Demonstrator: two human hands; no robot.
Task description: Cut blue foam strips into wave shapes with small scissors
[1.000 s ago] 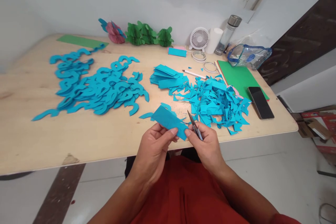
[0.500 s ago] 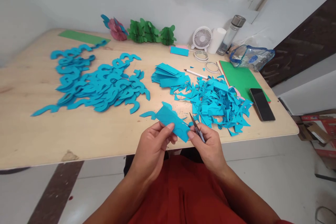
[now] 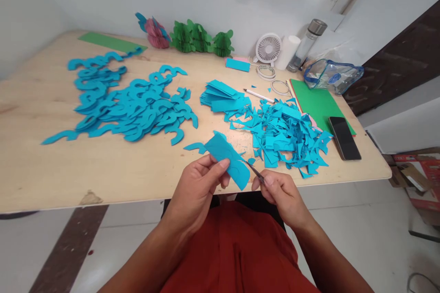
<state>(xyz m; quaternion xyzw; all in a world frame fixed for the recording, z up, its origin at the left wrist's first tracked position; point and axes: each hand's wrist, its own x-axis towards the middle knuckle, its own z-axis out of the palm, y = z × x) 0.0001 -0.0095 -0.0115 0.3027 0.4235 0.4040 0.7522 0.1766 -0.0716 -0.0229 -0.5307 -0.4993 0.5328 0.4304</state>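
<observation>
On the table, cutouts are heaped at left and scraps at right, with strips stacked between them. Nearer, a piece is held in the left hand, just left of scissors in the right hand. On the far side, a fan is stood left of a bottle; a phone is laid right of the scraps.

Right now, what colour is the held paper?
The paper is bright blue, clearest in the head view.
</observation>
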